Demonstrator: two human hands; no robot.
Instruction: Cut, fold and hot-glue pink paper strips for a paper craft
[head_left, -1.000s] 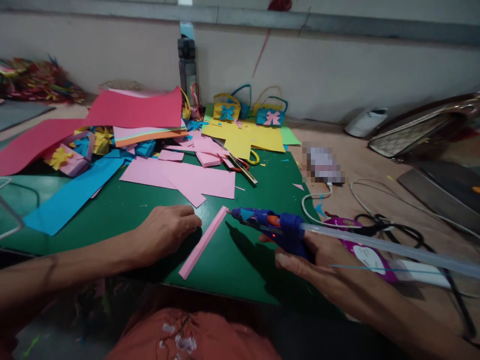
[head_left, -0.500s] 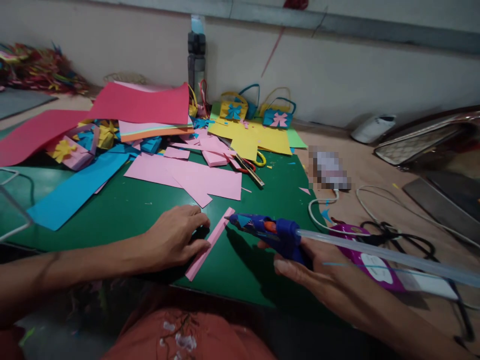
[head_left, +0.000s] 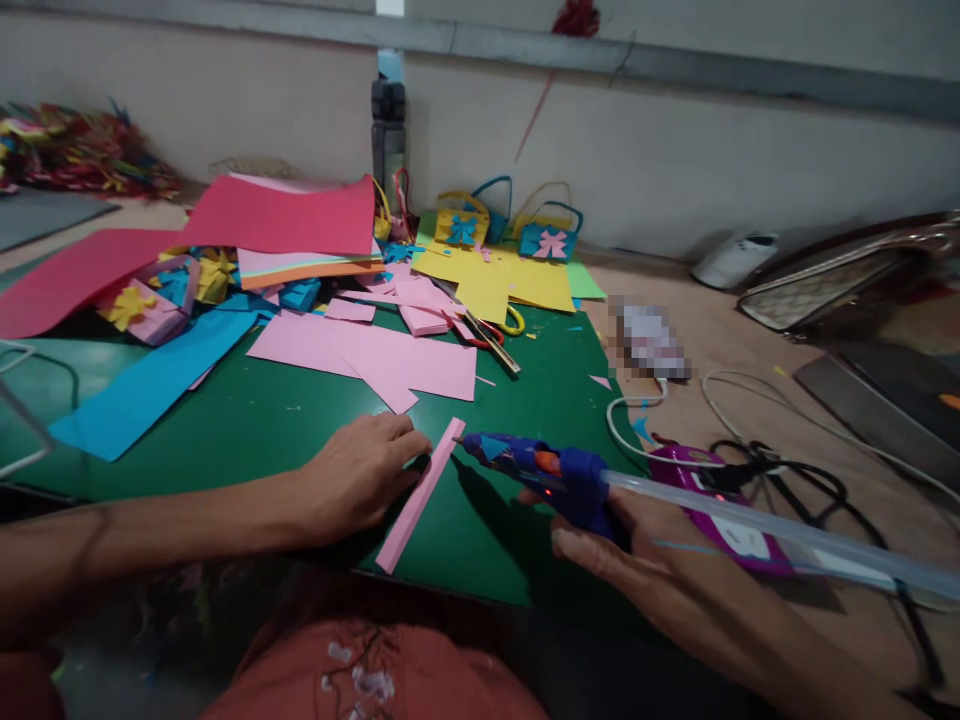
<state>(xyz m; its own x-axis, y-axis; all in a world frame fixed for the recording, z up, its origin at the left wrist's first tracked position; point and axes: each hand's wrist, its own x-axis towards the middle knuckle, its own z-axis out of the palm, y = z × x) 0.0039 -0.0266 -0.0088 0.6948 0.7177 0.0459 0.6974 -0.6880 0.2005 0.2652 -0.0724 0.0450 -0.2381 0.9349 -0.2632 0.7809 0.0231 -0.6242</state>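
Note:
A narrow folded pink paper strip (head_left: 421, 500) lies slantwise on the green table near its front edge. My left hand (head_left: 367, 468) rests on the tabletop from the left, its bent fingers closed at the strip's left edge; the thumb is partly hidden. In my right hand (head_left: 622, 530) is a blue hot glue gun (head_left: 551, 468), gripped by its handle. Its nozzle points left, close beside the top end of the strip; I cannot tell whether it touches. A long clear glue stick (head_left: 750, 515) sticks out of the gun's back. Beyond the strip lie pink paper pieces (head_left: 435, 368).
Scissors (head_left: 491, 343) lie among pink scraps. Yellow paper (head_left: 480, 285) and small paper baskets (head_left: 551, 238) stand behind. Red sheets (head_left: 285, 215) and a blue strip (head_left: 157, 380) are at left. A purple power strip (head_left: 682, 465) with cables lies right, near a pixelated object (head_left: 649, 340).
My left thumb has drawn back from the strip's face, and the fingers have shifted slightly right along its edge. The glue gun's nozzle stays near the strip's top end. The view has shifted slightly.

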